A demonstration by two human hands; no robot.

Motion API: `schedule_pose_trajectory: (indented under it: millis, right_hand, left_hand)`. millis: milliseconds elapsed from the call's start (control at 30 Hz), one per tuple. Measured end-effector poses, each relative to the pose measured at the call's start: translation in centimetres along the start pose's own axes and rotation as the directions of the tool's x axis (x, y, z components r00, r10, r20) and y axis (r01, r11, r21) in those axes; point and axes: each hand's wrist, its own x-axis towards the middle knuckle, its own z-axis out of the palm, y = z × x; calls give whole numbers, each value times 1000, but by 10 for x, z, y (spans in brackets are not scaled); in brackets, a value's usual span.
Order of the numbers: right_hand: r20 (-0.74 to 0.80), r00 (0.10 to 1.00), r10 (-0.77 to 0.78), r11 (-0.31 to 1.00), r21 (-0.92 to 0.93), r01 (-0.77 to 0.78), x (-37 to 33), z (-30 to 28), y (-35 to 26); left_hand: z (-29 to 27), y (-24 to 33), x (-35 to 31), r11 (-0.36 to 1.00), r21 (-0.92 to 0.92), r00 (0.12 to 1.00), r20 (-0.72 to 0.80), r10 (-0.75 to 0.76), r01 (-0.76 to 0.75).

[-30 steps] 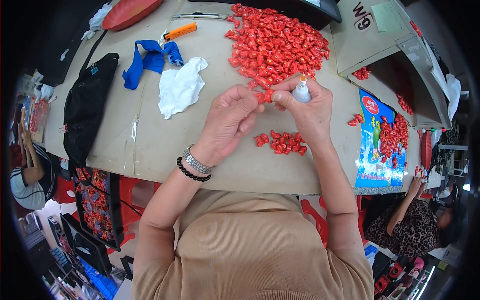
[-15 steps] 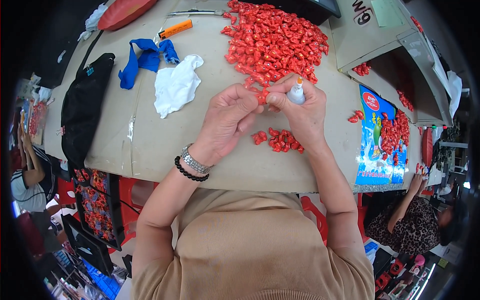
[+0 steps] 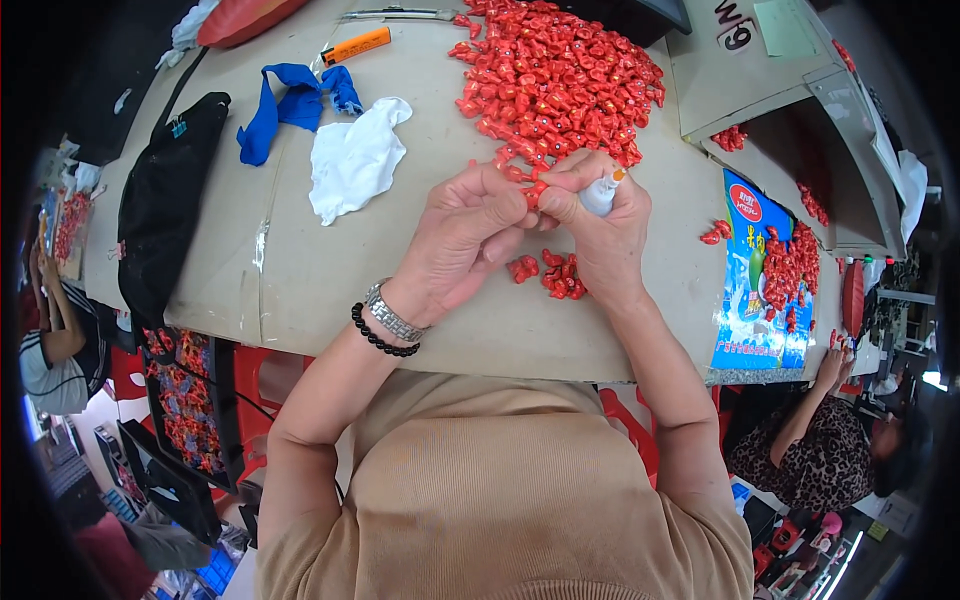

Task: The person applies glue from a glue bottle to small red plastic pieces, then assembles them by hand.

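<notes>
My left hand (image 3: 465,235), with a watch and a beaded bracelet at the wrist, is closed, its thumb and fingers pinching a small shiny red plastic piece (image 3: 535,193). The right hand (image 3: 610,235) meets it there, thumb and forefinger at the same piece. Tucked in that right hand is a small white squeeze bottle (image 3: 600,195) with an orange tip, tilted up to the right. Just beyond both hands lies a big heap of like red pieces (image 3: 560,80). A small cluster of red pieces (image 3: 564,277) rests on the table between my wrists.
Left on the table (image 3: 300,270) are a white cloth (image 3: 358,160), a blue cloth strip (image 3: 297,105), an orange marker-like stick (image 3: 356,46) and a black bag (image 3: 175,200). A grey cabinet (image 3: 740,90) and a blue printed sheet (image 3: 740,310) with red pieces stand right. Other people sit either side.
The view has shifted slightly. The bottle leans further right in my right hand, and the red piece between my fingertips has turned. My hands stay together.
</notes>
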Motion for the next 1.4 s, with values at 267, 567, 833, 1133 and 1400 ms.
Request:
schedule_pose_trajectory:
  millis: [267, 567, 833, 1133, 1400]
  right_hand:
    - [-7, 1000, 7, 1000, -7, -7, 0, 3, 2]
    - [18, 1000, 22, 987, 156, -24, -1, 4, -3]
    - [21, 996, -84, 995, -42, 85, -4, -9, 6]
    - [55, 982, -182, 974, -123, 188, -1, -8, 3]
    - [59, 977, -207, 944, -249, 215, 6, -15, 2]
  left_hand:
    - [-1, 2, -1, 1000, -5, 1000, 9, 9, -9]
    - [1, 0, -1, 1000, -29, 999, -35, 7, -8]
    - [7, -8, 1, 1000, 16, 999, 46, -17, 16]
    - [5, -6, 0, 997, 45, 997, -42, 60, -58]
    - [7, -4, 8, 996, 78, 997, -56, 51, -47]
